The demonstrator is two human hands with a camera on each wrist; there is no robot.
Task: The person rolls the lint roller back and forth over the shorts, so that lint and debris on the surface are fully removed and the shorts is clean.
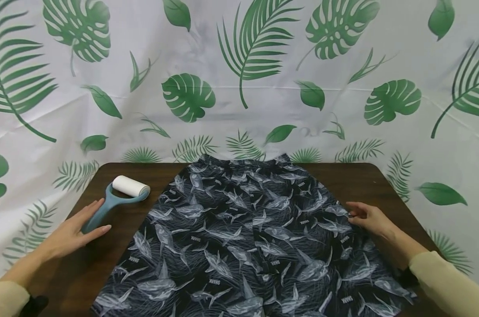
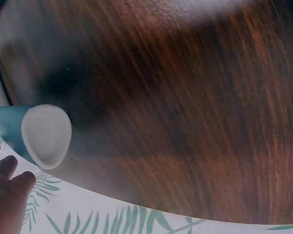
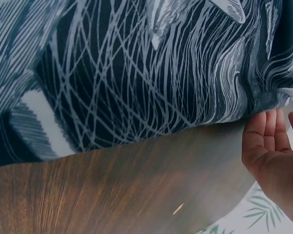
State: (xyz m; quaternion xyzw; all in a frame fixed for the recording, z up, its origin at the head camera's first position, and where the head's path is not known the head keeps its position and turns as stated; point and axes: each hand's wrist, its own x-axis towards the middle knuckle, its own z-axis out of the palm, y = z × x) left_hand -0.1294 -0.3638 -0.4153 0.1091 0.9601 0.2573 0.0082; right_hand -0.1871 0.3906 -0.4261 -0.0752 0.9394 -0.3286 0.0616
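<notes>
Dark shorts (image 1: 239,229) with a white-and-grey shark print lie spread out flat, waistband at the far side. My right hand (image 1: 372,219) is at their right edge, fingers bent and pinching the cloth there. In the right wrist view, the fingertips of the right hand (image 3: 276,141) meet the edge of the shorts (image 3: 136,73). Left of the shorts lies a lint roller (image 1: 130,186) with a white roll and a blue handle. My left hand (image 1: 71,229) has its thumb and fingers spread on either side of the handle (image 2: 46,136), not closed round it.
The dark wooden table (image 1: 164,171) has rounded far corners, and its surface shows on both sides of the shorts. Behind it hangs a white cloth (image 1: 263,114) printed with green leaves, which also runs along the table's sides.
</notes>
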